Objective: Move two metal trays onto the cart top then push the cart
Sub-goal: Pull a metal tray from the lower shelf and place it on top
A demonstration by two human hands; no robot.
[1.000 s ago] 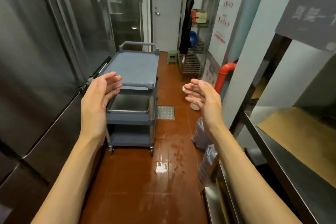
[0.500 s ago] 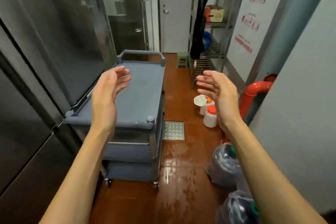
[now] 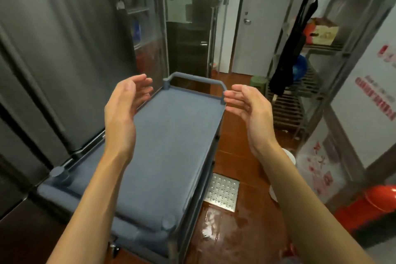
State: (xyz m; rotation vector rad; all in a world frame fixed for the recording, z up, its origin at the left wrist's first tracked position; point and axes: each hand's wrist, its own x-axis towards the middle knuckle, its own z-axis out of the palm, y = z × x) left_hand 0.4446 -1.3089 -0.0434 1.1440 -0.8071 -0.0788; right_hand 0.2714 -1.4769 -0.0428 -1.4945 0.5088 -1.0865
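Note:
A grey plastic cart (image 3: 171,148) stands right below me, its flat top bare, with a handle bar (image 3: 197,79) at its far end. My left hand (image 3: 124,111) hovers open above the cart top's left side, palm turned inward. My right hand (image 3: 248,113) hovers open over the cart's right edge, palm facing the left hand. Neither hand touches the cart or holds anything. The cart's lower shelves are hidden under its top, and no metal tray shows in this view.
Tall steel fridge doors (image 3: 53,60) line the left, close beside the cart. A wire rack (image 3: 310,75) with a hanging black cloth (image 3: 291,49) stands at the right. The wet brown floor has a metal drain plate (image 3: 222,192). A red pipe (image 3: 377,201) and a closed door (image 3: 257,17) lie beyond.
I have come right up to the cart, which was a few steps ahead. The metal tray seen on its middle shelf is now hidden under the top. Both hands stay open, raised.

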